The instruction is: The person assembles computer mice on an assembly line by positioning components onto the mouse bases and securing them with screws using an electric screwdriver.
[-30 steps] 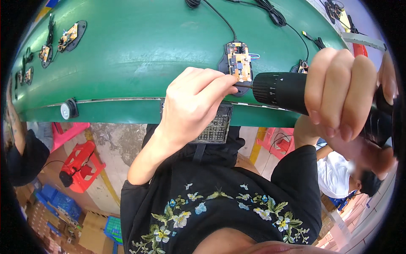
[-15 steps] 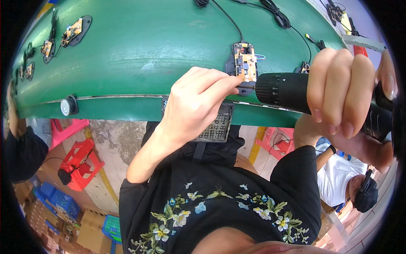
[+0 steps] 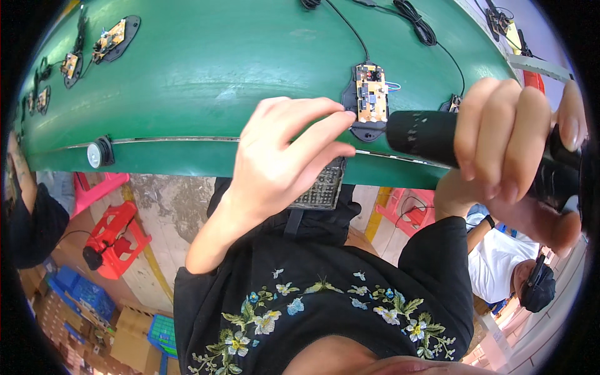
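Note:
My right hand (image 3: 506, 137) wraps around a black electric screwdriver (image 3: 422, 134), held sideways with its front end pointing left. No bit shows clearly at that end. My left hand (image 3: 284, 150) holds nothing I can see, its thumb and fingers apart. Its fingertips are at the left edge of a tan circuit board (image 3: 372, 103), which sits on a dark plastic base (image 3: 367, 134) with a black cable (image 3: 353, 31) running from its far end. Whether the fingertips touch the base, I cannot tell. The screwdriver's front end is just right of the base.
More boards on dark bases (image 3: 114, 39) lie at the far left of the green work surface (image 3: 187, 75). A coiled cable (image 3: 415, 22) lies at the far right. Below the near edge is a grid-bottomed tray (image 3: 322, 187). A round white-faced object (image 3: 95, 155) is on the edge.
My left thumb and fingers, earlier closed around the screwdriver's thin bit, have spread apart. The screwdriver's front end has turned slightly. The board appears a little further right in view.

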`<state>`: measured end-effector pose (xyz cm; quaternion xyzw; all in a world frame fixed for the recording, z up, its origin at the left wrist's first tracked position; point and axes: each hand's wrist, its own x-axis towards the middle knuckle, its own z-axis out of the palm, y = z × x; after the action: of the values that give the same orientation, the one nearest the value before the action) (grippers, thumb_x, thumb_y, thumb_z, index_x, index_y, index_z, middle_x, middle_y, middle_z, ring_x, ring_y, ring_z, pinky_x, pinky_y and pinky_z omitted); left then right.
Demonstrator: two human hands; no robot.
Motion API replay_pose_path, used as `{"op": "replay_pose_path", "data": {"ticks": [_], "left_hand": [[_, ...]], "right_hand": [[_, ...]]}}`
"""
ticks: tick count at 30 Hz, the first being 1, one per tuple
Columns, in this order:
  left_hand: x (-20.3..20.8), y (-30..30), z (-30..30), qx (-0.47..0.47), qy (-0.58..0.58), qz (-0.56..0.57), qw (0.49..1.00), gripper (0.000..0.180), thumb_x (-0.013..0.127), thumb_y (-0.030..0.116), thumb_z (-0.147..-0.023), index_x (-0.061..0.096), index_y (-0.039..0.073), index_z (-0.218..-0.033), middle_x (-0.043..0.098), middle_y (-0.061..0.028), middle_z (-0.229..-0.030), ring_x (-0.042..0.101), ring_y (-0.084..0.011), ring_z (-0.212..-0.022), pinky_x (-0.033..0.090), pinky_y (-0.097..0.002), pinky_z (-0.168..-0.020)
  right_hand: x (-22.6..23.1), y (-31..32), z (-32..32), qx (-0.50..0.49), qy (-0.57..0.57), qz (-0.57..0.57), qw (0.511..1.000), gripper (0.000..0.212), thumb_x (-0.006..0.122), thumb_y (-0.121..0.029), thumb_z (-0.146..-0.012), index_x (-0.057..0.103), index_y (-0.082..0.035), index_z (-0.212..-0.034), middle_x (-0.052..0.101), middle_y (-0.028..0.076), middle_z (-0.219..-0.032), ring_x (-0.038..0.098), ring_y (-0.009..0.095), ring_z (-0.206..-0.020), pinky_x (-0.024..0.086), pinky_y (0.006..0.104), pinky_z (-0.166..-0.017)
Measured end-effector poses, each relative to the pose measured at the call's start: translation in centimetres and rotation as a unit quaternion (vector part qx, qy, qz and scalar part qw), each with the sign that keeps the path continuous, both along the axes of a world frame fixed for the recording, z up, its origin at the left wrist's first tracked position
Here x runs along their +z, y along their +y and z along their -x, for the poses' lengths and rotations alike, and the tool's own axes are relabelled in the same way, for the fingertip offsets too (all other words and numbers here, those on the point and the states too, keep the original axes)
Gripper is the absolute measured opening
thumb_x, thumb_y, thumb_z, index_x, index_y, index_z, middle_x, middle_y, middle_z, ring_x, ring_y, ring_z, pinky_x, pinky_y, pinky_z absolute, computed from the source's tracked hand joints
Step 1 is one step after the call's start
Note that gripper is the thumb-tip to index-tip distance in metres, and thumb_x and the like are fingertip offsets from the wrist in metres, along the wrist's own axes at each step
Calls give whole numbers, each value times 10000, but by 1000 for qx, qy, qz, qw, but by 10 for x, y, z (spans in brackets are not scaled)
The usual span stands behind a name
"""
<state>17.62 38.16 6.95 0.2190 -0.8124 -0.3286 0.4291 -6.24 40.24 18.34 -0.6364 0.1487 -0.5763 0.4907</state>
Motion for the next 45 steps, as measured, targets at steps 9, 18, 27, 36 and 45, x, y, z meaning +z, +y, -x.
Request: {"op": "replay_pose_path", "data": {"ticks": [9, 18, 27, 36, 45], "left_hand": [[-1, 11, -73, -11, -214, -5, 977, 364, 883, 172, -652, 721, 96, -969, 688, -106, -1157, 658, -336, -1065, 498, -449, -907], [7, 19, -56, 15, -236, 20, 971, 250, 828, 141, -728, 701, 86, -936, 672, -86, -1092, 653, -311, -1032, 488, -442, -874], [4, 20, -51, 10, -243, 31, 969, 296, 844, 82, -690, 671, 70, -930, 666, -85, -1105, 648, -320, -1044, 488, -437, -861], [0, 20, -49, 8, -226, 58, 972, 301, 836, 107, -705, 632, 57, -921, 658, -86, -1080, 648, -319, -1032, 495, -433, -850], [3, 21, -44, 4, -101, 32, 994, 257, 841, 45, -687, 657, 49, -866, 695, -53, -854, 683, -259, -830, 500, -383, -802]], "right_hand": [[5, -2, 34, -75, 64, -57, 993, 709, 586, -531, -836, 508, 19, -1277, 505, 27, -769, 442, 124, -606, 360, 316, -645], [-9, -8, 46, -57, 60, -52, 995, 621, 500, -451, -911, 504, 29, -1305, 528, 75, -791, 489, 162, -641, 387, 362, -666], [-10, -6, 34, -90, 57, -61, 992, 559, 498, -421, -918, 521, 10, -1273, 509, 65, -761, 467, 155, -613, 381, 341, -636], [-21, -4, 23, -193, 8, -79, 978, 478, 689, -373, -886, 454, -12, -1092, 509, 122, -594, 465, 188, -452, 406, 340, -461], [18, 9, 33, -135, 53, -20, 989, 552, 513, -421, -896, 590, 5, -1239, 481, 21, -689, 429, 130, -537, 370, 320, -582]]}}
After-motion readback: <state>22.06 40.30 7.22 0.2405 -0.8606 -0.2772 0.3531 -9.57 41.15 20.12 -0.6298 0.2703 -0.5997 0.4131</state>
